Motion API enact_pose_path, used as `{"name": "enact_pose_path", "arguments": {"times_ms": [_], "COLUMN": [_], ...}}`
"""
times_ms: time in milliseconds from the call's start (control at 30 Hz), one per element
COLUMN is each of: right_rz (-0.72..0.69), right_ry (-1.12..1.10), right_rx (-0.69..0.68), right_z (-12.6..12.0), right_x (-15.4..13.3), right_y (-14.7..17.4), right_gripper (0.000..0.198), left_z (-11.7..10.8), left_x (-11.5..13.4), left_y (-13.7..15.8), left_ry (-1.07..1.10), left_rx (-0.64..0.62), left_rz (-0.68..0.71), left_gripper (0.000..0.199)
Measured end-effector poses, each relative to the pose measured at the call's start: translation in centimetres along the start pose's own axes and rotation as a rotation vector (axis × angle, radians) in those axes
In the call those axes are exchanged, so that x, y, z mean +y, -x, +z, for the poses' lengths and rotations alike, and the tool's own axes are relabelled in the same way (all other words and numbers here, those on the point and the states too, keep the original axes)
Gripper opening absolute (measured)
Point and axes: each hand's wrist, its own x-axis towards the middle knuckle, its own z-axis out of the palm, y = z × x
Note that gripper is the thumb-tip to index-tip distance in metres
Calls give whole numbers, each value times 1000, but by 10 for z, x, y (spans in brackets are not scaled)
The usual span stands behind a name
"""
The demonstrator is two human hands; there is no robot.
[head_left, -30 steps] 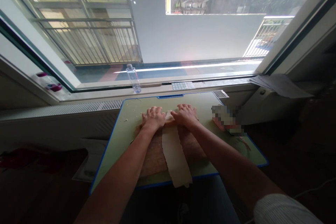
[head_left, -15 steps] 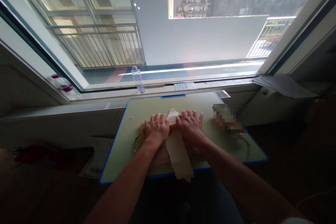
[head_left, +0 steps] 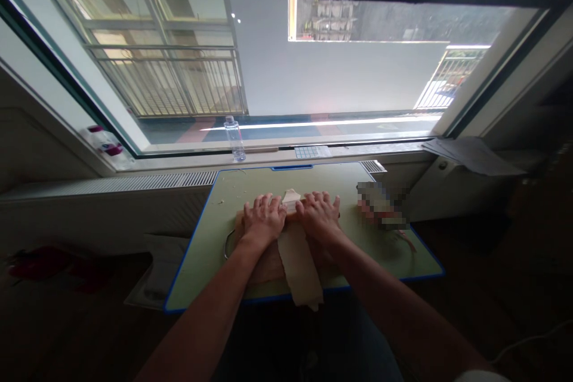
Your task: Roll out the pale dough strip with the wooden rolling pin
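Observation:
My left hand [head_left: 264, 219] and my right hand [head_left: 320, 215] lie palm down, side by side, with fingers spread. Both press on a wooden rolling pin [head_left: 293, 215], mostly hidden beneath them. Under the pin runs a long pale strip of dough [head_left: 299, 262]. Its far end pokes out just beyond the pin, and its near end drapes over the table's front edge. Below the dough is a wooden cutting board [head_left: 266, 267] with a metal handle [head_left: 227, 245] on its left side. Forearms and hands cover parts of the board.
The pale green table [head_left: 197, 262] has a blue rim. A blurred-out object [head_left: 380, 206] sits on its right side. Small crumbs [head_left: 221, 202] dot the back left. On the windowsill stand a clear bottle [head_left: 235, 140] and a purple-capped bottle [head_left: 107, 148]. Papers [head_left: 474, 155] lie at right.
The camera view has tilted slightly, so the scene sits a little lower and further left. Both hands stay flat over the rolling pin, and the dough looks much the same.

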Motion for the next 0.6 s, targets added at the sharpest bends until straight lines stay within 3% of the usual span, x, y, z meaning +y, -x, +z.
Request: {"name": "enact_pose_path", "arguments": {"times_ms": [367, 467, 600], "right_rz": [80, 88, 85], "right_ry": [-64, -53, -59], "right_rx": [-196, -231, -151], "right_z": [11, 10, 11], "right_x": [3, 3, 2], "right_y": [-79, -86, -72], "right_gripper": [55, 55, 57], "left_z": [3, 4, 6], "left_x": [-9, -9, -6], "left_y": [-79, -84, -69], "left_ry": [71, 58, 43], "left_rx": [-173, -171, -131], "left_rz": [-47, -43, -43], "left_gripper": [54, 55, 55]}}
